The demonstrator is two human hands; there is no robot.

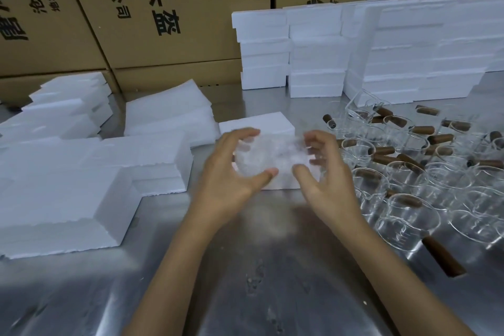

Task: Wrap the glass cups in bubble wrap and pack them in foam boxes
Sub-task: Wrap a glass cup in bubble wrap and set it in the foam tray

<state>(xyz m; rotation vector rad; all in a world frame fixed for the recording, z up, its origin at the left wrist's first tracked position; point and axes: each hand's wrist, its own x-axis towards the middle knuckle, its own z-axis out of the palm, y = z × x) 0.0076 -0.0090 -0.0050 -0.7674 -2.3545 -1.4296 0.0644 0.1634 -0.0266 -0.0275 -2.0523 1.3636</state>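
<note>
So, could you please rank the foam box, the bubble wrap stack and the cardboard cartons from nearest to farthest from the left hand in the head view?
From the left hand:
1. Foam box, just behind the hands, mid-table.
2. Bubble wrap stack, further back and left.
3. Cardboard cartons, against the back, beyond the table.

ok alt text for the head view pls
Both hands, left hand and right hand, grip a bubble-wrapped bundle over a foam box on a steel table; wooden-handled glass cups crowd the right.
</note>
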